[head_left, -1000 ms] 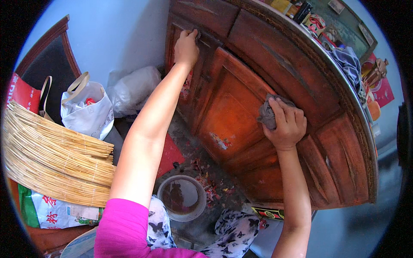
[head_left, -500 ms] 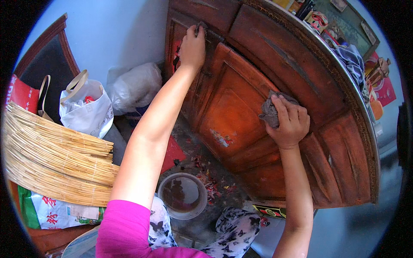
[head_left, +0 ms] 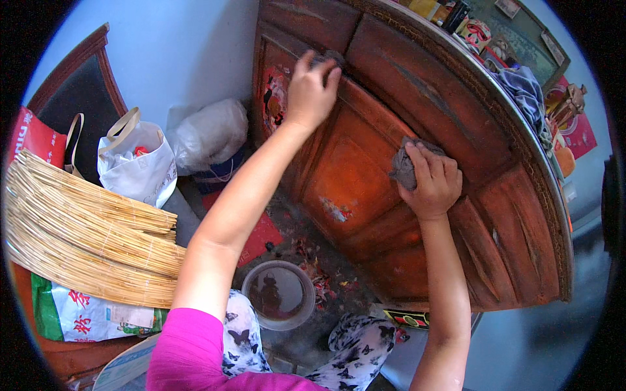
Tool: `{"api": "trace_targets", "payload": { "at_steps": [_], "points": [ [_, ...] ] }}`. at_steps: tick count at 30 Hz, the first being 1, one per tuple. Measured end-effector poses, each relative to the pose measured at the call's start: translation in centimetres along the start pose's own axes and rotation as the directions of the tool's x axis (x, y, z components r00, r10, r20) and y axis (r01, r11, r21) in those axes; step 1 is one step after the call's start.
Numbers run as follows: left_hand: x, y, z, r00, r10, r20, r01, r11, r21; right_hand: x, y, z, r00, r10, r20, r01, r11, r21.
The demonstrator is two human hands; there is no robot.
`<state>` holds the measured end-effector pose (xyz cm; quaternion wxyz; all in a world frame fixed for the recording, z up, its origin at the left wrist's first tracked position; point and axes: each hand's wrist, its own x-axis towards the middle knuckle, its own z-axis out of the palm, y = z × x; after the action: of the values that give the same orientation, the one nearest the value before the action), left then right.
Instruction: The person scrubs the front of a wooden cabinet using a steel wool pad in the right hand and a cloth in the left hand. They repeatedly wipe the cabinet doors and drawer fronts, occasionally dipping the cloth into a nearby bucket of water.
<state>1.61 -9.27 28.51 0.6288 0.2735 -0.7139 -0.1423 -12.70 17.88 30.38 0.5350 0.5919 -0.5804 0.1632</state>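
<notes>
A reddish-brown wooden cabinet (head_left: 355, 169) with worn paint and panelled doors curves across the upper right. High on its front, near the seam between a drawer and the doors, my left hand (head_left: 313, 94) grips a dark grey rag (head_left: 331, 57), partly hidden by the fingers. Further right, my right hand (head_left: 435, 182) is closed over a crumpled grey rag (head_left: 405, 168) pressed against the top edge of a door panel. Torn remains of a coloured picture (head_left: 275, 98) cling to the left door, and a smaller scrap (head_left: 336, 210) to the middle one.
On the floor by my knees stands a plastic basin (head_left: 305, 317) of murky brown water, with paper scraps (head_left: 318, 277) beside it. Bundled thin sticks (head_left: 91, 234), a white tote bag (head_left: 140, 163), a clear plastic bag (head_left: 212, 127) and a dark chair (head_left: 75, 85) crowd the left. Clothes (head_left: 521, 91) lie on the cabinet top.
My left hand has moved right and slightly down along the cabinet front with its rag, uncovering more of the torn picture. My right hand has shifted slightly left.
</notes>
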Motion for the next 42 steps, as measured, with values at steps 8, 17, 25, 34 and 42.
{"api": "trace_targets", "payload": {
  "at_steps": [8, 17, 25, 34, 42],
  "points": [
    [-2.3, 2.8, -0.3, 0.903, 0.426, 0.061, -0.43, 0.901, 0.063, 0.1, 0.3, 0.0, 1.0, -0.007, -0.019, 0.007, 1.0, -0.001],
    [1.1, -0.5, -0.2, 0.97, -0.205, -0.128, 0.213, 0.976, 0.048, -0.3, 0.1, 0.3, 1.0, -0.008, 0.003, 0.007, 1.0, 0.006],
    [0.4, -1.0, 0.0, 0.999, -0.036, -0.041, 0.038, 0.997, 0.06, 0.0, 0.0, 0.0, 1.0, -0.009, -0.009, 0.009, 1.0, 0.004],
    [-0.1, 2.3, 0.1, 1.0, 0.009, -0.009, -0.009, 0.996, 0.094, -0.3, 0.2, 0.4, 1.0, 0.007, 0.021, -0.007, 1.0, 0.0],
    [2.1, -0.6, -1.1, 0.985, 0.139, 0.104, -0.156, 0.974, 0.167, -0.3, 0.0, 0.3, 1.0, 0.013, 0.023, -0.013, 1.0, -0.003]
  ]
}}
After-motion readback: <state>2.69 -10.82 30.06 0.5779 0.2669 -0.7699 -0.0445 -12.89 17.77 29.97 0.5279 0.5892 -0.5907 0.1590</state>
